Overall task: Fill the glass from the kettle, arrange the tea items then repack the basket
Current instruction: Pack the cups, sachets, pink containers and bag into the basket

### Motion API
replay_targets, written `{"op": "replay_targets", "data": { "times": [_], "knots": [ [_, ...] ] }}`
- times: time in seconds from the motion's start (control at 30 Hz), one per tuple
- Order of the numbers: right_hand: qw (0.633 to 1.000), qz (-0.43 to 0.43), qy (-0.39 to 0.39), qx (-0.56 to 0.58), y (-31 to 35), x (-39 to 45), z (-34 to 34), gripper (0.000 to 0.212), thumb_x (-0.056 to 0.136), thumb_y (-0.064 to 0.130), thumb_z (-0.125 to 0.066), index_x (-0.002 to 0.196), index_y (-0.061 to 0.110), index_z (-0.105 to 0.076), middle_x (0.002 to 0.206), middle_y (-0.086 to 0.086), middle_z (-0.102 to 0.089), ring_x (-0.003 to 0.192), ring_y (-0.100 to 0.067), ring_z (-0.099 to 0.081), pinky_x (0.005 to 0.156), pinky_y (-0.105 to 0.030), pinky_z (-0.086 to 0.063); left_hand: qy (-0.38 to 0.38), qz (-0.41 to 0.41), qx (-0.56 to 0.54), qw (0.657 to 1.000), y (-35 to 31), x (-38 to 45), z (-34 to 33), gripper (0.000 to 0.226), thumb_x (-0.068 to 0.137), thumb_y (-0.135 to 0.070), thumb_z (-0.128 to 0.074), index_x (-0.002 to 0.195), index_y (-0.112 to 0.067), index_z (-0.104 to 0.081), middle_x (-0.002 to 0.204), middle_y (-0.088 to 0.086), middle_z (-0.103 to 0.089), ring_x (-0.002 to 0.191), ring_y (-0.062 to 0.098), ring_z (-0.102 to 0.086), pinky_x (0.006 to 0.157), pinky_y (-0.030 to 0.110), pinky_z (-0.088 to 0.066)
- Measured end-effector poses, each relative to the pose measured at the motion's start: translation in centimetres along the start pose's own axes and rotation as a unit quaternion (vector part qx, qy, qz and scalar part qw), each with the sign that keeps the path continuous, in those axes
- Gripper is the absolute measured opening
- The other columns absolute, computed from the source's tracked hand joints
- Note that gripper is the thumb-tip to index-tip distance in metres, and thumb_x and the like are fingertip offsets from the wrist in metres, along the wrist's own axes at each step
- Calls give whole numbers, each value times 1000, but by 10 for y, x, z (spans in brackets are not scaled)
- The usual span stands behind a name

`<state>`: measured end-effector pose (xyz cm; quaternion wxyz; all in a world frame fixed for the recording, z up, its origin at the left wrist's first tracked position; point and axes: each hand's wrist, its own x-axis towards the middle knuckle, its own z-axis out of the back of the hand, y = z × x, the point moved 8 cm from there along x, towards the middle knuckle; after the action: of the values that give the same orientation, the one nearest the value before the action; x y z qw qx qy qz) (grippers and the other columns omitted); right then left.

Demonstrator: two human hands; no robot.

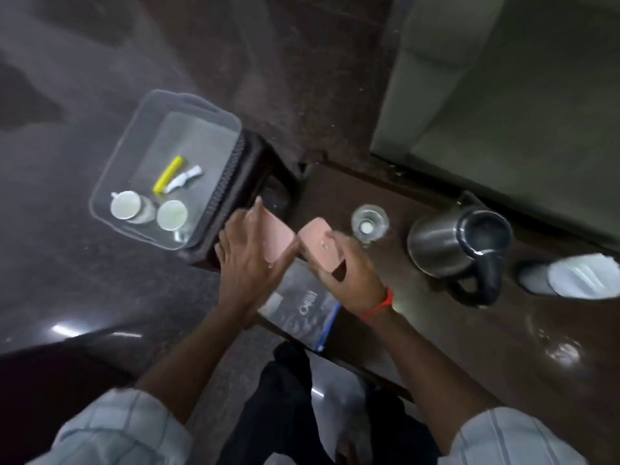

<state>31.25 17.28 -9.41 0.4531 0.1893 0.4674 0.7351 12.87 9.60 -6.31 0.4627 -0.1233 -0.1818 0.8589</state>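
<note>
**Mid-task: pink case in both hands, basket part filled**

Nearest the camera, both forearms reach forward over the dark counter. The left hand lies with fingers straight against one pink half of a box, pressing or steadying it. The right hand, at 3 o'clock from the left, curls its fingers round the other pink piece; whether the two are being joined or parted cannot be told. Under the hands a clear zip bag lies on the counter edge.

Further out, at 2 o'clock from the right hand, the glass stands upright on the counter; how much it holds is too blurred to say. The steel kettle stands near it at 3 o'clock, lid open, with a white-lidded container beyond it at the right edge.

At 11 o'clock from the hands, the clear basket sits on a dark stool. It holds two lidded jars, a yellow stick sachet and a white sachet.

Judging by this, repacking is under way but unfinished: the pink box, bag, glass and kettle remain outside the basket.
</note>
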Motion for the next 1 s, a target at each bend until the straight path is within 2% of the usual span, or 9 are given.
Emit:
{"op": "replay_targets", "data": {
  "times": [0.07, 0.17, 0.3, 0.43, 0.6, 0.67, 0.8, 0.9, 1.0],
  "knots": [
    [1000, 22, -4, -1, 38, 44, -21, 60, 84, 27, -77, 133, -1, -56, 124, -17, -61, 114, -27, -59, 102, -29, -43, -46, 8, -22, 999, 29, 44, 32, 90, 90, -73, -51, 163, -29, -21, 159, 15, -31, 150, 34, -26, 122, 53, -21],
    [999, 43, -18, -10, 80, 107, -48, 57, 85, 18, -79, 133, 0, -57, 126, -18, -62, 116, -30, -59, 104, -30, -41, -98, 19, -32, 994, 72, 112, 67, 88, 89, -55, -66, 160, -16, -32, 151, 22, -43, 142, 40, -40, 118, 53, -33],
    [998, 39, -2, -42, 117, 189, -92, 58, 83, 12, -74, 137, 0, -55, 129, -23, -59, 124, -37, -54, 110, -34, -37, -46, 84, -13, 995, 138, 204, 75, 99, 80, -62, -73, 158, -17, -32, 151, 16, -48, 139, 40, -43, 118, 49, -30],
    [997, 19, 22, -72, 136, 248, -135, 63, 80, 15, -71, 140, 6, -52, 128, -23, -59, 122, -37, -54, 102, -30, -36, -4, 117, 7, 993, 183, 263, 64, 102, 77, -74, -66, 158, -23, -32, 159, 7, -43, 144, 38, -37, 120, 50, -25],
    [954, 25, 35, -295, 126, 283, -175, 60, 83, 46, -61, 138, 24, -49, 137, -4, -59, 123, -36, -47, 101, -46, -36, 48, 135, -7, 990, 212, 293, 29, 101, 83, -63, -72, 162, -22, -22, 165, 7, -30, 147, 36, -39, 118, 57, -33],
    [938, 29, 38, -343, 114, 290, -184, 62, 85, 53, -58, 138, 23, -47, 138, -3, -60, 130, -39, -41, 105, -51, -32, 43, 151, -8, 988, 219, 300, 18, 100, 85, -60, -72, 162, -21, -21, 166, 7, -26, 146, 35, -41, 117, 59, -32],
    [907, 29, 57, -417, 89, 299, -200, 67, 87, 54, -58, 142, 19, -44, 143, -5, -56, 147, -43, -24, 117, -60, -19, 45, 142, -18, 989, 225, 312, -2, 97, 88, -55, -69, 163, -20, -18, 167, 7, -23, 147, 35, -40, 117, 60, -28],
    [903, 27, 65, -424, 82, 299, -207, 63, 88, 50, -58, 140, 18, -46, 148, -4, -51, 150, -41, -21, 118, -61, -17, 66, 138, -23, 988, 225, 317, -18, 102, 85, -65, -66, 162, -19, -17, 167, 4, -25, 150, 27, -37, 115, 64, -24],
    [909, 45, 48, -412, 88, 295, -205, 57, 89, 52, -53, 137, 21, -52, 155, -2, -42, 151, -36, -22, 117, -57, -19, 95, 149, -4, 984, 228, 321, -27, 105, 82, -78, -55, 162, -24, -16, 170, 4, -19, 153, 35, -31, 115, 72, -12]
  ]
}}
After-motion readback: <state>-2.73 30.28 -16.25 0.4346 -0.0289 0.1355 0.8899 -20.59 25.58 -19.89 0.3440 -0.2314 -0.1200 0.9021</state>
